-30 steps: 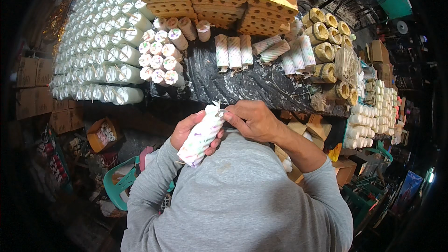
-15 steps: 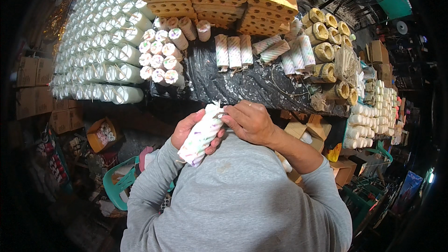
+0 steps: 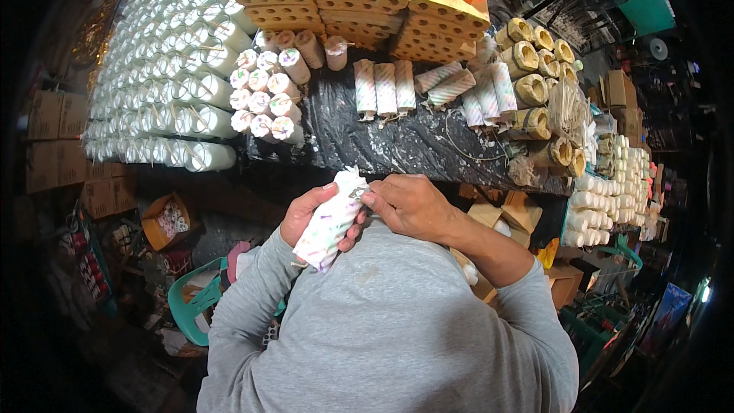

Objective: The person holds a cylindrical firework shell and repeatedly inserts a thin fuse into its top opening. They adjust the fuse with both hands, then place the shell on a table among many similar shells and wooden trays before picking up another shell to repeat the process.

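My left hand [image 3: 307, 213] is wrapped round a white candle [image 3: 330, 222] with purple and green flecks, held tilted in front of my grey shirt. A short wick pokes out of its lower end. At the candle's upper end, the white wax looks ragged. There my right hand [image 3: 413, 205] is closed, thumb and fingers pinching a small grey metal piece [image 3: 357, 193] against the edge. Its exact kind is mostly hidden by the fingers.
Ahead is a table under black plastic sheeting [image 3: 336, 134] with wax scraps. On it stand upright candles [image 3: 260, 101], lying striped candles [image 3: 384, 86], yellow hole-drilled blocks [image 3: 359, 0], hollow yellow moulds [image 3: 531, 88] and rows of white-filled glasses [image 3: 164, 99]. A green chair [image 3: 191, 302] stands at left.
My right hand has shifted slightly, its fingers tilting lower at the candle's upper end. The left hand keeps its hold on the candle, almost unmoved.
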{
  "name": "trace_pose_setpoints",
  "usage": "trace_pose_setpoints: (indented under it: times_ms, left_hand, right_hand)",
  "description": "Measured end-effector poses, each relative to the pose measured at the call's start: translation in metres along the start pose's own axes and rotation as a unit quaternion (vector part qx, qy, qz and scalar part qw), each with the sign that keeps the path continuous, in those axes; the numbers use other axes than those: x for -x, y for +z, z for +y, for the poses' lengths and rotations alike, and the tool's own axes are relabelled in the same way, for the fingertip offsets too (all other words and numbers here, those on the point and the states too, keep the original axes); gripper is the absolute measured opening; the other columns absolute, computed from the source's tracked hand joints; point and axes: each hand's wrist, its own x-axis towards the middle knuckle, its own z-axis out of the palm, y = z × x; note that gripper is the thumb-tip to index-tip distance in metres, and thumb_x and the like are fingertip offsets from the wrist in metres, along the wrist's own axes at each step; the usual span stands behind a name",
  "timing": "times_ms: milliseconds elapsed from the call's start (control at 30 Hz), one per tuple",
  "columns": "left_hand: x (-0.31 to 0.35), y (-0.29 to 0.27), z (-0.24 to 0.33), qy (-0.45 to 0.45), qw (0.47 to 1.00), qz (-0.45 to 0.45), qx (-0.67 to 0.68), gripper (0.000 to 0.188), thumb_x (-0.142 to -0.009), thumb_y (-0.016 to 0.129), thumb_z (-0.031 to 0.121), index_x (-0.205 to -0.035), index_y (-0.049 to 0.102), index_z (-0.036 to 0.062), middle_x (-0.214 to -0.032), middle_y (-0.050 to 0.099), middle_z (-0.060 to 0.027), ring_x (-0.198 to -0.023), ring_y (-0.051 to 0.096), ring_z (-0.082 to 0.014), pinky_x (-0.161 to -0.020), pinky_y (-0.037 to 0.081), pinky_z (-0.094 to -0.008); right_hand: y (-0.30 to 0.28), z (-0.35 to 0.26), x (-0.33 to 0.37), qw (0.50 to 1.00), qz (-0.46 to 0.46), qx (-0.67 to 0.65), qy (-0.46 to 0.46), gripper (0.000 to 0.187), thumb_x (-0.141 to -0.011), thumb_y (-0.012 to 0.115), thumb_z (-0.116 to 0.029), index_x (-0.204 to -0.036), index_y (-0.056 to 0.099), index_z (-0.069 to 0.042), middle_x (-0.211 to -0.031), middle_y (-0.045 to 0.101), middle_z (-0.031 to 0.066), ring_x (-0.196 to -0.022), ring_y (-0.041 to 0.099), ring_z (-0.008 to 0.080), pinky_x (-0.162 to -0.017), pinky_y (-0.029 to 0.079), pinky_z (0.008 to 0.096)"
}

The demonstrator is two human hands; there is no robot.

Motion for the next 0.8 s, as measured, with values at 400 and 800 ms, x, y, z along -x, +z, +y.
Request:
trace_pose_setpoints:
  times_ms: [400, 800]
  left_hand:
    - [-0.0019, -0.0071, -0.0013, 0.035, 0.999, -0.024, 0.026, 0.063, -0.113, 0.05, 0.052, -0.141, 0.058, -0.0044, -0.117, 0.069, -0.0239, -0.092, 0.072, -0.0323, -0.068, 0.059, -0.0417]
    - [-0.0027, -0.0094, -0.0019, 0.029, 0.998, -0.031, 0.037, 0.063, -0.112, 0.052, 0.052, -0.14, 0.057, -0.004, -0.117, 0.069, -0.0239, -0.094, 0.073, -0.0325, -0.069, 0.06, -0.0415]
  right_hand:
    - [0.0087, -0.0051, -0.0051, 0.997, 0.003, -0.072, 0.035, 0.029, -0.107, 0.072, -0.025, -0.09, 0.073, -0.002, -0.072, 0.063, 0.0141, -0.066, 0.067, 0.034, -0.062, 0.056, 0.0454]
    - [0.0074, 0.0022, -0.0054, 0.996, 0.034, 0.063, -0.048, 0.022, -0.101, 0.078, -0.022, -0.1, 0.074, -0.001, -0.08, 0.067, 0.0122, -0.069, 0.067, 0.0298, -0.063, 0.056, 0.0423]
